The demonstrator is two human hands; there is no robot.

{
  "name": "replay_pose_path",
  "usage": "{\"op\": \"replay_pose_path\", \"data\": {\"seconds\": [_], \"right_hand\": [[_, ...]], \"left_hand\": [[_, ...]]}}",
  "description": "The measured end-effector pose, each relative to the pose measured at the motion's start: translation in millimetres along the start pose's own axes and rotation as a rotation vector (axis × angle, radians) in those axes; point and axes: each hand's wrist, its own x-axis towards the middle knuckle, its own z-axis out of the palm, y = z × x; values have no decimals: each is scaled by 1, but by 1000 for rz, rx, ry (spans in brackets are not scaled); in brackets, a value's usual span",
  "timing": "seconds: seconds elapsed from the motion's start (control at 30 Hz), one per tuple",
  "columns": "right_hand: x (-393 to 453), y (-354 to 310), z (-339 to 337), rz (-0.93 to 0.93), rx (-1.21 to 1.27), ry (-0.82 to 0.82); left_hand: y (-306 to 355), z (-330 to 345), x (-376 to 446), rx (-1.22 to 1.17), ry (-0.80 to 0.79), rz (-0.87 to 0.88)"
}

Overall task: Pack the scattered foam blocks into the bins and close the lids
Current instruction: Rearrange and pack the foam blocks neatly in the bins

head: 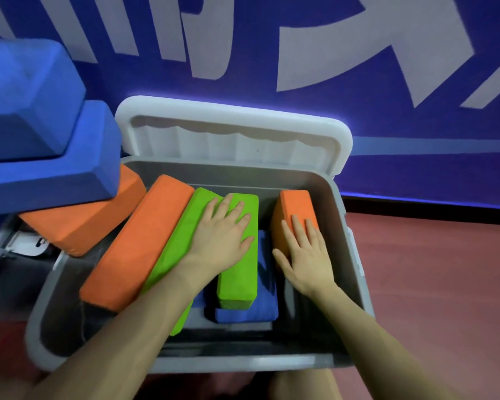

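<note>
blue blocks [41,145] stacked far left, outside the bin | long orange block [136,243] leaning on bin's [355,255] left rim | left hand [220,235] flat, fingers spread on green blocks [237,272] | right hand [306,255] open, pressing small orange block [295,209] | lid [234,131] up

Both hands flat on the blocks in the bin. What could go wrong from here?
1. The long orange block leans on the bin rim, so the lid may not close.
2. The blue blocks stacked at left overhang and could topple.
3. The left hand pressing the green blocks may wedge them over the blue block below.
</note>
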Motion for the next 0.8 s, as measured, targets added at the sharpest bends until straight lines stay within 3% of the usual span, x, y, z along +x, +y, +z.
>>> {"op": "replay_pose_path", "data": {"seconds": [0.13, 0.27, 0.37, 0.6, 0.7, 0.8], "right_hand": [[10, -14, -14, 32, 88, -14], [-3, -30, -15, -187, 120, 49], [-19, -50, -6, -222, 174, -62], [-26, -80, 0, -125, 33, -281], [-28, -84, -2, -141, 108, -264], [-35, -82, -5, -162, 149, -138]], "left_hand": [[-5, -1, -14, 6, 16, -18], [-19, 0, -35, -60, 52, -131], [-29, -1, -49, -77, 32, -162], [-42, -5, -90, -54, -16, -102], [-47, -9, -105, -67, -42, -83], [-48, -10, -118, -81, -59, -75]]}}
